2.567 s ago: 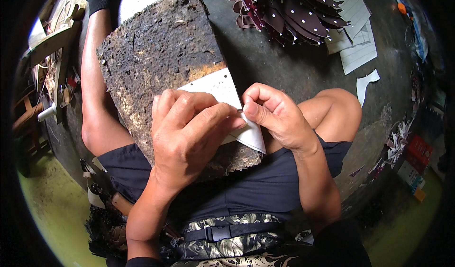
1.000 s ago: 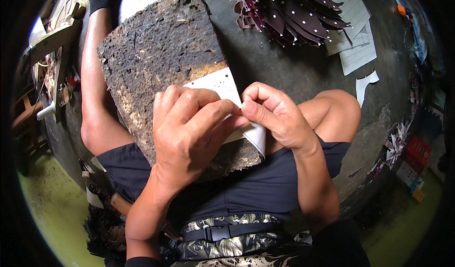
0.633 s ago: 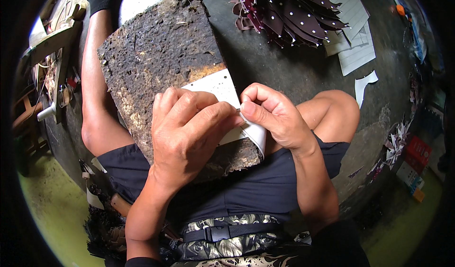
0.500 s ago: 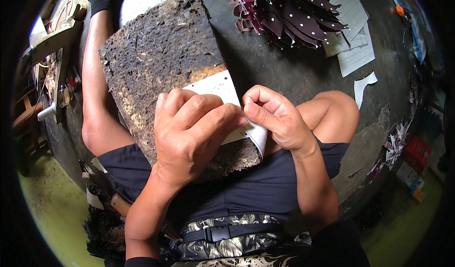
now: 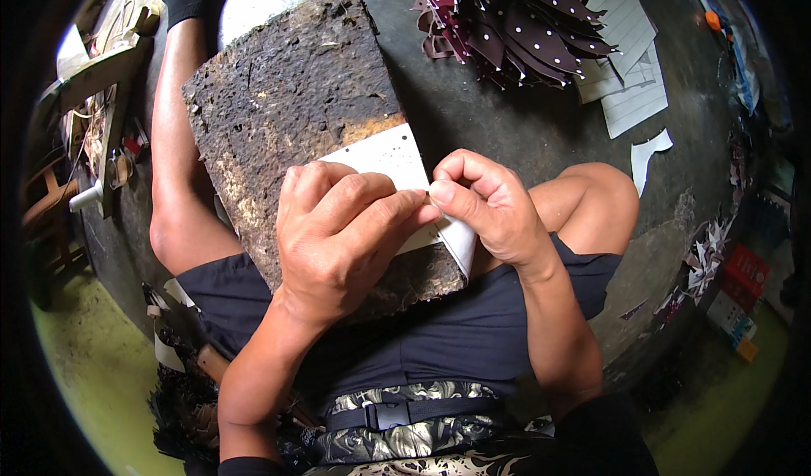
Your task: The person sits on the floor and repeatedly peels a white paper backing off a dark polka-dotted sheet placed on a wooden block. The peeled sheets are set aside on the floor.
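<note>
A white sheet (image 5: 393,157) with small dark dots or holes lies over the right edge of a thick, rough dark block (image 5: 296,79), its lower right corner curling down. My left hand (image 5: 334,231) rests over the sheet, thumb and fingers closed in a pinch at its right edge and covering much of it. Close against those fingertips, my right hand (image 5: 486,206) is closed too, thumb pressed to forefinger. Whatever sits between the right fingertips is too small to make out.
Dark polka-dotted pieces (image 5: 524,24) are piled on the floor at the far right, beside lined paper sheets (image 5: 629,96). A white scrap (image 5: 649,157) lies nearer. Wooden frame parts (image 5: 101,87) stand at left. A red box (image 5: 743,277) sits at right.
My right hand has shifted slightly left, bringing its fingertips against those of my left hand. The block appears a little lower and further right. My left hand keeps its pinch.
</note>
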Demonstrator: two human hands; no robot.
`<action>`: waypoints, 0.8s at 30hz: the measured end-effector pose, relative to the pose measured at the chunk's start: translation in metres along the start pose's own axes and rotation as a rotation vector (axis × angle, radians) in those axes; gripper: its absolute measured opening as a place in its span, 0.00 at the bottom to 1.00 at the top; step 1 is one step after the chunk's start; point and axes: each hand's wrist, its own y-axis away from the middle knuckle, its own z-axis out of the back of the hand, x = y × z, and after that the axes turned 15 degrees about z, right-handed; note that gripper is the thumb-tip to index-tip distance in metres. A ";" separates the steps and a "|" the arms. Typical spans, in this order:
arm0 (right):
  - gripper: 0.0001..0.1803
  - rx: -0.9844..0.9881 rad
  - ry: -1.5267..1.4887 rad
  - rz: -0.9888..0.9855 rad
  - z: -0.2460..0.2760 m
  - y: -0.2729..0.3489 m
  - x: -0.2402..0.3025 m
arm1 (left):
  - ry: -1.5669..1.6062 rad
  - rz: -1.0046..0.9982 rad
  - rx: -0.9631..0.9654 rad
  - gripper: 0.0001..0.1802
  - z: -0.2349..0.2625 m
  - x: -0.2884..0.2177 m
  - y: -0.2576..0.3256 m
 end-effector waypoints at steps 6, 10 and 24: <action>0.11 -0.043 0.303 -0.031 -0.009 -0.006 0.008 | -0.019 -0.030 0.029 0.16 0.004 0.003 0.003; 0.11 -0.025 0.590 -0.062 -0.019 -0.010 0.029 | 0.010 -0.023 0.058 0.17 0.006 0.005 0.007; 0.13 0.107 0.500 -0.160 0.013 0.032 0.073 | -0.108 -0.084 0.160 0.16 0.018 -0.004 0.010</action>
